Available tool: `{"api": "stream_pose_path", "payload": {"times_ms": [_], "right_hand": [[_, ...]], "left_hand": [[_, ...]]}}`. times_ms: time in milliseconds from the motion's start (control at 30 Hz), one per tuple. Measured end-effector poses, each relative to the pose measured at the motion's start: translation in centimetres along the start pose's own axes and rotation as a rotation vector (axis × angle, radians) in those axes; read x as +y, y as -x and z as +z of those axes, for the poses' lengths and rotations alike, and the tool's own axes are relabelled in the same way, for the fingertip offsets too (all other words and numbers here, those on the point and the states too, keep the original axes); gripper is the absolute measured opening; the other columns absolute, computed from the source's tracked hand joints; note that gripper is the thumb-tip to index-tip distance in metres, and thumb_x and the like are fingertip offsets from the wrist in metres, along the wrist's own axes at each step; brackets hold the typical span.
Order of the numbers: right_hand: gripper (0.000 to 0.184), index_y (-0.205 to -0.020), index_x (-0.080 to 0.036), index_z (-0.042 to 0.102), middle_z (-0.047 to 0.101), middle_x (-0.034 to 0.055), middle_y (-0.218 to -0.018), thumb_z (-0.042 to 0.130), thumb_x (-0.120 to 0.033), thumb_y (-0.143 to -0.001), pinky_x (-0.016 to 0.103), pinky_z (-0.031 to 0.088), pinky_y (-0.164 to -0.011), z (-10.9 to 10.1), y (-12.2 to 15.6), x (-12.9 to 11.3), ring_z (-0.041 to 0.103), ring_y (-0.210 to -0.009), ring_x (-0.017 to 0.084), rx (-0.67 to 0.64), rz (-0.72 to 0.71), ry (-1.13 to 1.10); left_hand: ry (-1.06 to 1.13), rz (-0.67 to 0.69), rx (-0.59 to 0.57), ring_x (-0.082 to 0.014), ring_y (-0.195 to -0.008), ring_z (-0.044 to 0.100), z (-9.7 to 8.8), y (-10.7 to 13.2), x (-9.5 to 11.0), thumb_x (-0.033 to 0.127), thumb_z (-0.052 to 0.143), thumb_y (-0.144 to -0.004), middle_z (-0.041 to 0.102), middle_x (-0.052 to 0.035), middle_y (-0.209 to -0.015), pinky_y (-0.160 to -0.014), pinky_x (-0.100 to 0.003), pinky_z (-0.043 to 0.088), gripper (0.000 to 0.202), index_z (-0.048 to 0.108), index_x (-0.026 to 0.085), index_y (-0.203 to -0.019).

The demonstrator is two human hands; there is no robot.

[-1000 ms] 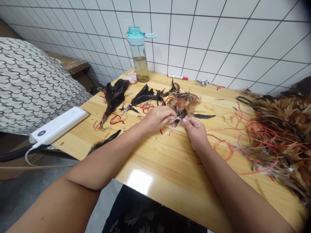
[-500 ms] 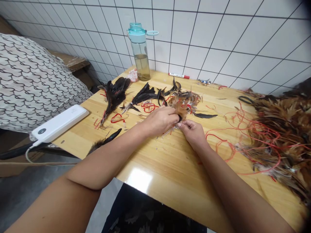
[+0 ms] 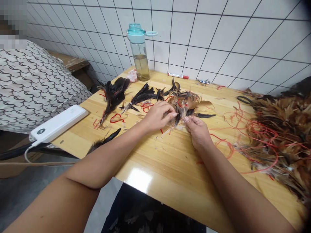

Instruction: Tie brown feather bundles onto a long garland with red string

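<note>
No brand or label can be read: the white power bank (image 3: 59, 124) carries only a dark round mark, and the print on the red-capped marker (image 3: 178, 76) is too small to make out. The surface (image 3: 167, 161) is glossy yellow wood, set against a wall of white tiles (image 3: 218, 35) with dark grout. With the teal-lidded water bottle (image 3: 139, 51) at the wall as landmark, the brown feather cluster (image 3: 184, 104) lies in front of it and to the right. The left hand (image 3: 159, 115) pinches feathers at the cluster's near edge; the right hand (image 3: 197, 130) pinches them just beside it. Black feathers (image 3: 114, 94) lie in front of the bottle to the left, red threads (image 3: 117, 119) among them. A large heap of brown feathers (image 3: 279, 136) fills the far right. A patterned cushion (image 3: 34, 87) sits left of the surface.
</note>
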State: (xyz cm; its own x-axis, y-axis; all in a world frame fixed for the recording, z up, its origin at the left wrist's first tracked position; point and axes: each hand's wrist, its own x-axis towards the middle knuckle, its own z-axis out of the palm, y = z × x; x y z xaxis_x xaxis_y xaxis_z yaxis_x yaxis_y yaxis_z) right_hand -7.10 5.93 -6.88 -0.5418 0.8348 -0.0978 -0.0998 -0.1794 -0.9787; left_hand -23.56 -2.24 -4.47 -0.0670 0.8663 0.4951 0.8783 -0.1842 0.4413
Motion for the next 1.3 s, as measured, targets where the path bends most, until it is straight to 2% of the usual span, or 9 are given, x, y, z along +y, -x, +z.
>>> {"api": "stream_pose_path", "payload": {"times_ms": [133,300,400,500,667,767,933,1133,1300], "right_hand": [[0.035,-0.072,-0.019,0.061,0.057,-0.0016,-0.064,0.075,-0.047,-0.057,0.026,0.035,-0.053,-0.1,-0.2,0.1,0.045,-0.056,0.010,0.009,-0.025,0.002],[0.036,-0.071,-0.021,0.056,0.055,-0.0024,-0.064,0.073,-0.050,-0.059,0.026,0.035,-0.051,-0.2,-0.3,0.0,0.044,-0.055,0.010,0.013,-0.034,0.006],[0.034,-0.069,-0.021,0.055,0.054,-0.0029,-0.063,0.074,-0.047,-0.058,0.026,0.035,-0.052,-0.1,-0.1,0.0,0.044,-0.055,0.010,-0.001,-0.024,-0.017],[0.031,-0.068,-0.020,0.056,0.056,-0.0022,-0.064,0.075,-0.043,-0.060,0.026,0.038,-0.056,0.0,-0.1,0.2,0.046,-0.058,0.010,-0.008,-0.032,-0.004],[0.028,-0.071,-0.019,0.061,0.060,-0.0009,-0.068,0.072,-0.043,-0.064,0.028,0.041,-0.065,-0.3,-0.3,1.2,0.050,-0.065,0.013,0.014,-0.071,0.119],[0.028,-0.072,-0.019,0.061,0.059,-0.0009,-0.067,0.068,-0.045,-0.066,0.028,0.040,-0.065,-0.4,-0.4,1.5,0.049,-0.064,0.014,0.022,-0.074,0.238],[0.026,-0.068,-0.019,0.060,0.052,-0.0022,-0.059,0.064,-0.045,-0.069,0.027,0.034,-0.057,-0.4,-0.3,1.5,0.042,-0.057,0.012,0.030,-0.090,0.390],[0.026,-0.064,-0.019,0.059,0.048,-0.0029,-0.055,0.062,-0.044,-0.068,0.027,0.030,-0.055,-0.2,-0.1,1.4,0.038,-0.054,0.011,-0.020,-0.101,0.477],[0.025,-0.063,-0.018,0.061,0.050,-0.0026,-0.054,0.064,-0.043,-0.067,0.027,0.031,-0.055,-0.1,0.0,1.1,0.038,-0.054,0.011,-0.045,-0.079,0.535]], "left_hand": [[0.025,0.067,-0.133,-0.0169,-0.089,0.057,0.6,0.4,0.4,0.038,0.060,-0.085,0.067,-0.0049,-0.091,-0.085,-0.032,0.041,0.021,0.066,0.017,-0.086],[-0.095,0.170,-0.180,-0.0201,-0.092,0.051,2.2,0.9,0.9,0.038,0.064,-0.082,0.064,-0.0066,-0.097,-0.086,-0.035,0.040,0.023,0.068,0.020,-0.095],[-0.221,0.186,-0.204,-0.0214,-0.090,0.049,3.5,1.0,1.2,0.031,0.056,-0.088,0.063,-0.0085,-0.092,-0.084,-0.035,0.041,0.019,0.067,0.016,-0.091],[-0.294,0.202,-0.197,-0.0212,-0.086,0.048,4.1,1.0,1.1,0.024,0.042,-0.094,0.062,-0.0096,-0.089,-0.083,-0.036,0.041,0.026,0.064,0.015,-0.086],[-0.229,0.120,-0.124,-0.0209,-0.085,0.049,2.9,0.8,0.3,0.013,0.045,-0.087,0.061,-0.0081,-0.087,-0.078,-0.033,0.041,0.013,0.058,0.016,-0.086],[-0.141,0.071,-0.129,-0.0177,-0.079,0.051,1.7,0.6,-0.1,0.011,0.044,-0.086,0.061,-0.0051,-0.083,-0.072,-0.030,0.040,0.013,0.055,0.017,-0.088],[-0.134,0.137,-0.167,-0.0166,-0.080,0.053,0.6,0.4,0.1,0.012,0.042,-0.087,0.061,-0.0049,-0.084,-0.071,-0.027,0.041,0.016,0.057,0.018,-0.088],[-0.191,0.203,-0.119,-0.0161,-0.080,0.053,0.7,0.5,0.0,0.014,0.045,-0.088,0.060,-0.0044,-0.084,-0.070,-0.026,0.040,0.013,0.058,0.018,-0.089],[-0.281,0.272,-0.144,-0.0167,-0.080,0.051,0.5,0.5,0.0,0.017,0.049,-0.088,0.061,-0.0043,-0.084,-0.070,-0.027,0.038,0.009,0.058,0.017,-0.087]]}}
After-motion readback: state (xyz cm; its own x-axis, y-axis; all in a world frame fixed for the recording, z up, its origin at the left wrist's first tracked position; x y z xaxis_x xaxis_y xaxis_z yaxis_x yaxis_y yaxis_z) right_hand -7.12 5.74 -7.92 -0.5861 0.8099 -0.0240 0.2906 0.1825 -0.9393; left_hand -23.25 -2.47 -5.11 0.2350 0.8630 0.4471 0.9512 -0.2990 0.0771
